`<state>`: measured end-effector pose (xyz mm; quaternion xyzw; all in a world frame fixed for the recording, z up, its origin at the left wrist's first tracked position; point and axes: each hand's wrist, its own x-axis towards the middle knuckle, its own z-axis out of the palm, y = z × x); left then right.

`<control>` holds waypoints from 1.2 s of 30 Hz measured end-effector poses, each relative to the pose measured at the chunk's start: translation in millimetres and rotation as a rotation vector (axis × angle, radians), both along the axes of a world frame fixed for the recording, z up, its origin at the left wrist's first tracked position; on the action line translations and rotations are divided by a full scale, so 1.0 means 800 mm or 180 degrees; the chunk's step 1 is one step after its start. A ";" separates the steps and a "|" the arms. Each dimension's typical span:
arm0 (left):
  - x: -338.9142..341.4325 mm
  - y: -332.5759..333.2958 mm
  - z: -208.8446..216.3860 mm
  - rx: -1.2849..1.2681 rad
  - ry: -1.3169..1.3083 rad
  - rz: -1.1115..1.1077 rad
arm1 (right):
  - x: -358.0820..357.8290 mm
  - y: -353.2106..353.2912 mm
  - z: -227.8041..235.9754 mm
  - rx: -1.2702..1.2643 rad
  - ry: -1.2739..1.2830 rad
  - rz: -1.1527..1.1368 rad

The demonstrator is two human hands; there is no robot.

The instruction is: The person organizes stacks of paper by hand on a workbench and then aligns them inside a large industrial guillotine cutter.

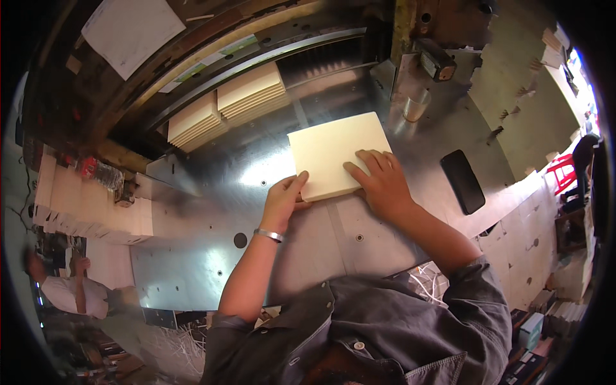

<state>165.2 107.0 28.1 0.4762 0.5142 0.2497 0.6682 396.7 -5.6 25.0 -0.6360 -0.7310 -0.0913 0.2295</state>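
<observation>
A block of cream-white paper is over the metal table of a paper-cutting machine, in front of me. My left hand grips its near left corner, thumb on top and the other fingers partly hidden at its side. My right hand holds the near right corner, with fingers bent over the top face. Beyond the block, under the machine's crossbar, are two stacks of similar paper blocks, one beside the other.
To the right lie a black phone and a clear cup. On the left are piled paper stacks with a plastic bottle on top. A white sheet rests on the machine. Another person is at the far left.
</observation>
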 end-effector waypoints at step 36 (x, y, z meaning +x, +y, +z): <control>-0.029 0.038 -0.034 0.2936 0.2834 -0.0698 | 0.150 0.438 0.005 -0.0089 -0.0481 -0.0109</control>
